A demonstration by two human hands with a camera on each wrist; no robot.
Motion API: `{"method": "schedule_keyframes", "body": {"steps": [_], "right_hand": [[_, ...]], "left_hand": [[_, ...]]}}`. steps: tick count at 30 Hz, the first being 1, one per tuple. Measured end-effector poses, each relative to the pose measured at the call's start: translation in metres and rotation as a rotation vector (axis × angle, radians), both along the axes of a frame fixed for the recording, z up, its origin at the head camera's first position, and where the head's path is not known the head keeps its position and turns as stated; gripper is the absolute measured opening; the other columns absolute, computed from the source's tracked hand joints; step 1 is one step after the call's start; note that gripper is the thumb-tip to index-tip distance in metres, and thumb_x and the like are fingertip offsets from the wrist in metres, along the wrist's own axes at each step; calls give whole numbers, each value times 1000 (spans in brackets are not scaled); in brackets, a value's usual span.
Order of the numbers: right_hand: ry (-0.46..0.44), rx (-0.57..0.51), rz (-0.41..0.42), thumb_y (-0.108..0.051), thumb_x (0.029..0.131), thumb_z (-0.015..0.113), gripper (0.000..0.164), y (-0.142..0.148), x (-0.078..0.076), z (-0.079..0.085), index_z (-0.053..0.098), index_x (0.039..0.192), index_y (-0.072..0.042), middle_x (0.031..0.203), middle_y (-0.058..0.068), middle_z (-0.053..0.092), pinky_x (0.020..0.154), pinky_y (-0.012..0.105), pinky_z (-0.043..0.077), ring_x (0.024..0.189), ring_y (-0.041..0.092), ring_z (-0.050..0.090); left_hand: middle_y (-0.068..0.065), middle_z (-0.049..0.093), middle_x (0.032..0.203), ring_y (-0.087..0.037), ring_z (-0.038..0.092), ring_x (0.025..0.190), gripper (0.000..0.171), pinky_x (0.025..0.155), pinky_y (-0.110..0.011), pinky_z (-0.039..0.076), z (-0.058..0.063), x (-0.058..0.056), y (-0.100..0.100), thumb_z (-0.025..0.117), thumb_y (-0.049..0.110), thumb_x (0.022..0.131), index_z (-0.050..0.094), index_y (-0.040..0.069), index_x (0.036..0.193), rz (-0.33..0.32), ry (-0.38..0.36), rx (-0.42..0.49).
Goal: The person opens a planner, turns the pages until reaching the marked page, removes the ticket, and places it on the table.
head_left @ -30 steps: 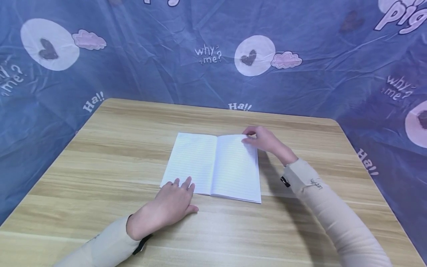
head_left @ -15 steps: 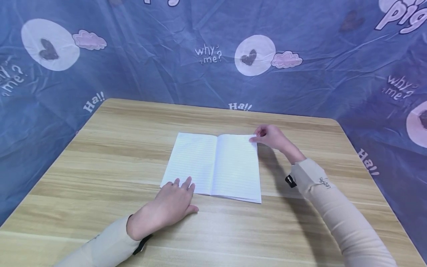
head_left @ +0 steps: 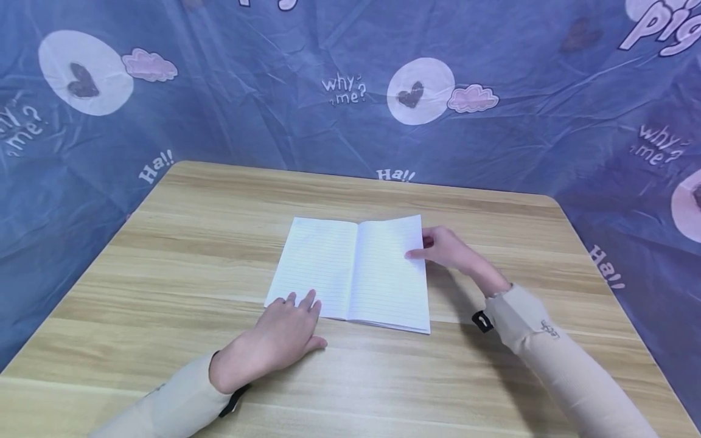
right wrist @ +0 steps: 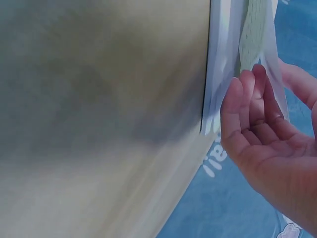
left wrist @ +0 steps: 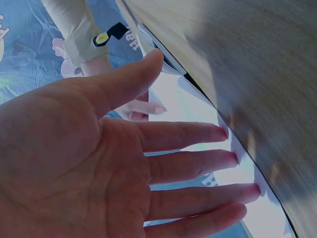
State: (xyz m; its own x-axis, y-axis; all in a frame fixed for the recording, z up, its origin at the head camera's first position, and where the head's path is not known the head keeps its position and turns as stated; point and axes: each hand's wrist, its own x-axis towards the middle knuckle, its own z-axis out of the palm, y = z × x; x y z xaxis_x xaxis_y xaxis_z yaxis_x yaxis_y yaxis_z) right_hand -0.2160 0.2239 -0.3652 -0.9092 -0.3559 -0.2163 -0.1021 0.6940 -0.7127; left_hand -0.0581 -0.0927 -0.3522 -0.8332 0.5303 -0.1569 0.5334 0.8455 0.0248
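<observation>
An open notebook (head_left: 323,255) with lined white pages lies in the middle of the table. My left hand (head_left: 287,331) rests on the lower edge of its left page, fingers straight and spread; in the left wrist view those fingertips press on the paper. At the upper right edge of the notebook my right hand (head_left: 446,248) pinches the right page (head_left: 389,274), thumb on top and fingers behind. The right wrist view shows this page (right wrist: 272,64) lifted off the sheets below (right wrist: 218,64), with the curled fingers of the right hand (right wrist: 267,119) in the gap.
The wooden table (head_left: 191,243) extends around the notebook on all sides. Behind and beside it hangs a blue printed cloth (head_left: 246,91). Both forearms wear light sleeves (head_left: 564,353), with a dark strap (head_left: 482,321) at the right wrist.
My right hand has slid from the top of the right page to its outer corner, then down along the side edge. That page's top corner now stands raised. The left hand stays put.
</observation>
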Motion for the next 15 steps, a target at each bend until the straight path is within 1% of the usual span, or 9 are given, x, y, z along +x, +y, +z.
{"method": "schedule_keyframes", "body": {"steps": [4, 7, 10, 15], "right_hand": [[-23, -28, 30, -16, 87, 75, 29, 1, 14, -1, 65, 104, 6, 85, 8, 65, 69, 29, 50, 75, 19, 56], [-39, -54, 51, -14, 87, 74, 25, 2, 21, -2, 65, 102, 5, 82, 6, 64, 65, 27, 49, 73, 18, 54], [-41, -72, 68, -13, 88, 73, 24, 3, 26, -2, 65, 101, 5, 82, 7, 65, 65, 26, 48, 72, 17, 54], [-5, -84, 73, -14, 92, 69, 25, 2, 30, 0, 65, 105, 6, 92, 10, 70, 70, 24, 48, 79, 15, 57]], "left_hand": [[-20, 56, 136, -44, 58, 115, 66, 92, -50, 50, 0, 0, 0, 65, 49, 90, 61, -3, 129, -2, 12, -2], [-20, 56, 136, -44, 58, 115, 66, 92, -50, 50, -1, 0, 0, 65, 49, 90, 61, -3, 129, -2, 13, 0], [-21, 56, 136, -45, 58, 115, 66, 92, -50, 50, -1, 0, 0, 65, 49, 90, 61, -3, 129, 1, 6, 4], [-21, 55, 137, -45, 57, 116, 66, 93, -51, 49, 1, 0, 1, 65, 49, 90, 60, -4, 130, 5, -11, 3]]}}
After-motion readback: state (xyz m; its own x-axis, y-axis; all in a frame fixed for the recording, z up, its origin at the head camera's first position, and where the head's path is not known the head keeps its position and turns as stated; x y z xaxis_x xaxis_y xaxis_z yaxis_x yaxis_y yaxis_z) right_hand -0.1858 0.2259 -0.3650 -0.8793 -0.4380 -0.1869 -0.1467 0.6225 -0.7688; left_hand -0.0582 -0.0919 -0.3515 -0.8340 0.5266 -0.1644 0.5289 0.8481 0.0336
